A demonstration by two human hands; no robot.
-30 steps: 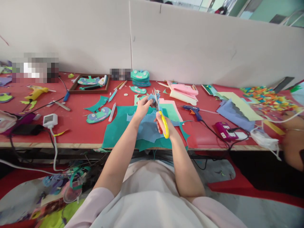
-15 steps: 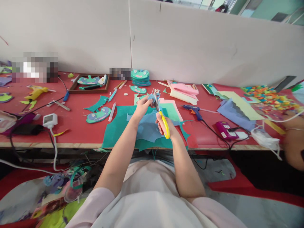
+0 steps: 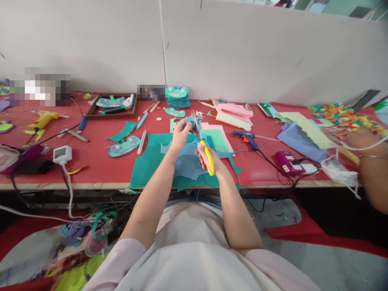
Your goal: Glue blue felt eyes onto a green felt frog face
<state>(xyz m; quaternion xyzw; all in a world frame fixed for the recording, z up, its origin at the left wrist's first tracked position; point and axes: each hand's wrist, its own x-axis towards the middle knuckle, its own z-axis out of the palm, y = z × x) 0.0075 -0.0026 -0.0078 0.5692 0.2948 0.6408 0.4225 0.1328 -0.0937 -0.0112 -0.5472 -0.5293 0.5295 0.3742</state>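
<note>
My left hand (image 3: pixel 181 135) pinches a small piece of blue felt (image 3: pixel 190 120) above the table. In my right hand (image 3: pixel 203 157) is a pair of scissors with yellow handles (image 3: pixel 209 159), its blades pointing away from me beside the blue piece. Whether the blades touch the felt I cannot tell. Beneath both hands lies a larger blue felt sheet (image 3: pixel 189 163) with a jagged edge, on top of a teal felt sheet (image 3: pixel 148 165). Left of the sheets rests a teal and blue frog-face cutout (image 3: pixel 125 147), near a white pen (image 3: pixel 142 142).
A brown tray (image 3: pixel 112 116) and a stack of frog faces (image 3: pixel 177 97) stand toward the wall. To the right are a blue glue gun (image 3: pixel 247 139), a purple power socket (image 3: pixel 287 162) and colourful scraps (image 3: pixel 342 115). Another person's arm (image 3: pixel 374 173) reaches in at the far right.
The scissors have turned slightly, their blades tilting a little to the left. My left hand still pinches the blue piece. At the far right, the other person's arm has reached farther over the table.
</note>
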